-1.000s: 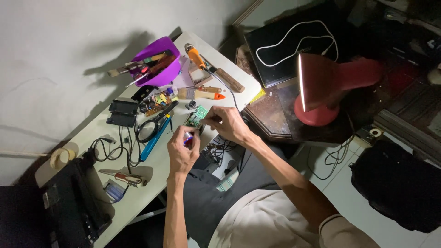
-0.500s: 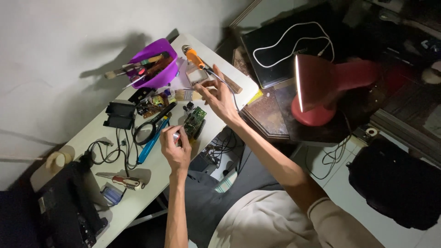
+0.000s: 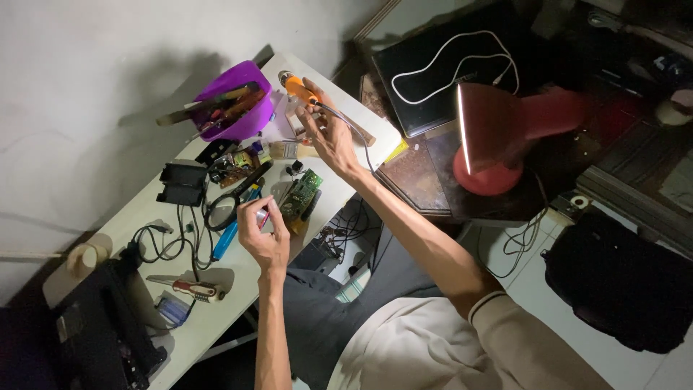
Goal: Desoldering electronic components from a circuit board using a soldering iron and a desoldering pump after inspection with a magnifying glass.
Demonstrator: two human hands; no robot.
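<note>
The right hand (image 3: 326,133) reaches across the white tabletop (image 3: 216,318) with its fingers spread, their tips touching the orange-handled soldering iron (image 3: 299,88), whose dark cord runs back beside the wrist; it is not clear whether the fingers have closed on it. The left hand (image 3: 263,235) is raised nearer the body, thumb and forefinger pinched together on a small pink object (image 3: 263,216) too small to identify.

Between the two hands lies a green rectangular circuit board (image 3: 302,193). Just left of it are a black-rimmed round magnifying glass (image 3: 222,211) and a blue pen-shaped tool (image 3: 226,239).

At the far edge of the tabletop stands a purple plastic cup (image 3: 247,108), tilted, holding several long tools: a flat metal strip sticks out to the left, with red and dark handles beside it. Below the cup sits a cluster of small electronic parts (image 3: 234,165), then a black box-shaped adapter (image 3: 180,183) with tangled black cables (image 3: 162,238).

Nearer the left end lies a red-handled knife (image 3: 189,287).

Off the tabletop to the right, a red desk lamp (image 3: 498,133) shines on a dark surface.
</note>
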